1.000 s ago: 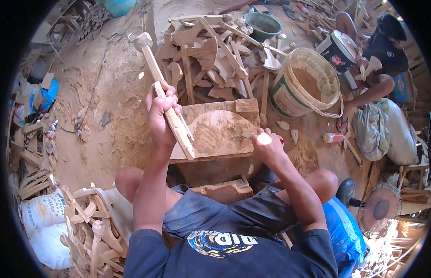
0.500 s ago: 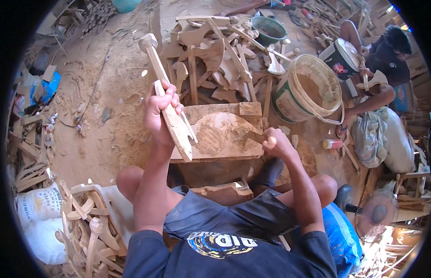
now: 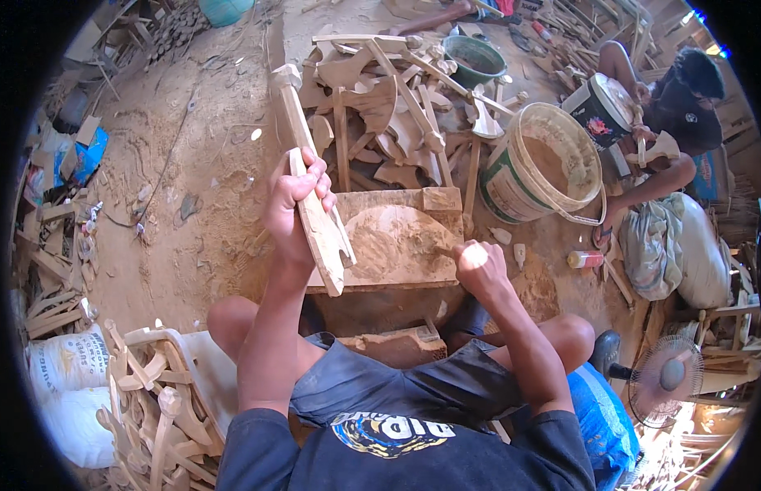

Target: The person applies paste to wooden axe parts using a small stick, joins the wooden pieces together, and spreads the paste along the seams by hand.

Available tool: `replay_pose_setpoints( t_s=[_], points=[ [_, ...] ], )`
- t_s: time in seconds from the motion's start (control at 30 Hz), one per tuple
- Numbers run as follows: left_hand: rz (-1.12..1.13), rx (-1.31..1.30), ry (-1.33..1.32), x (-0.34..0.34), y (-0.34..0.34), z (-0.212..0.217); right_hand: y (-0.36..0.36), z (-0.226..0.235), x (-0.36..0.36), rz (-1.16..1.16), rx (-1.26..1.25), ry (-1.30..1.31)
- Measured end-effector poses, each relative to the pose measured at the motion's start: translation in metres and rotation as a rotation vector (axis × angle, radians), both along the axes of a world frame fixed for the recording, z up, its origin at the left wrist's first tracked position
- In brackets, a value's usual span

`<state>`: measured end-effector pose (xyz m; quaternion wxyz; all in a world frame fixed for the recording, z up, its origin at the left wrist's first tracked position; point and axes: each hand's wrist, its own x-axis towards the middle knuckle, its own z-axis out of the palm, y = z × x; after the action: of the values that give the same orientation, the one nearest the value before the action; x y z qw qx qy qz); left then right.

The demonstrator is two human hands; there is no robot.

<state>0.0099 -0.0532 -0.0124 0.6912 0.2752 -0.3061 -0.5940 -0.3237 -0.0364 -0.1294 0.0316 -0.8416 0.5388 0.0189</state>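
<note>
In my left hand (image 3: pixel 297 192), raised left of the low wooden work board (image 3: pixel 380 274), a pale carved wooden shaft (image 3: pixel 315 229) slants upward. Its far end carries a faceted knob, and its near end is split by a notch. Fingers and thumb wrap around its middle. My right hand (image 3: pixel 483 270) is closed in a fist at the board's right edge. A rounded, sunlit handle end pokes out of it; the rest of that small handled tool is mostly hidden. Brown powder or paste lies smeared across the board's pale surface.
Beyond the board lies a heap of carved wooden pieces (image 3: pixel 388 106). A large dusty bucket (image 3: pixel 511 184) and a green basin (image 3: pixel 478 61) stand to its right. Another person (image 3: pixel 683 106) sits far right. More carvings (image 3: pixel 163 409) lie lower left; a fan (image 3: pixel 666 376) stands lower right.
My left hand has shifted slightly right and down with the wooden shaft. My right fist has turned and dropped a little, so the tool's blade shows less.
</note>
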Motion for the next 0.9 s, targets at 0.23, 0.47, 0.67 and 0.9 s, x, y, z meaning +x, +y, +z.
replay_pose_setpoints(
  t_s=[0.23,0.47,0.67,0.9],
  points=[
    [-0.057,-0.046,0.030,0.006,-0.002,-0.006,0.019,0.018,0.019,0.111,-0.107,0.090],
    [-0.047,-0.024,0.013,0.003,-0.005,-0.010,0.058,-0.009,0.041,0.362,-0.218,0.456],
    [-0.046,-0.018,-0.019,0.007,-0.006,-0.013,0.038,0.012,0.038,0.338,-0.155,0.335],
    [-0.048,-0.035,0.044,0.006,-0.008,-0.016,0.017,0.029,0.019,0.332,-0.137,0.221]
  ],
)
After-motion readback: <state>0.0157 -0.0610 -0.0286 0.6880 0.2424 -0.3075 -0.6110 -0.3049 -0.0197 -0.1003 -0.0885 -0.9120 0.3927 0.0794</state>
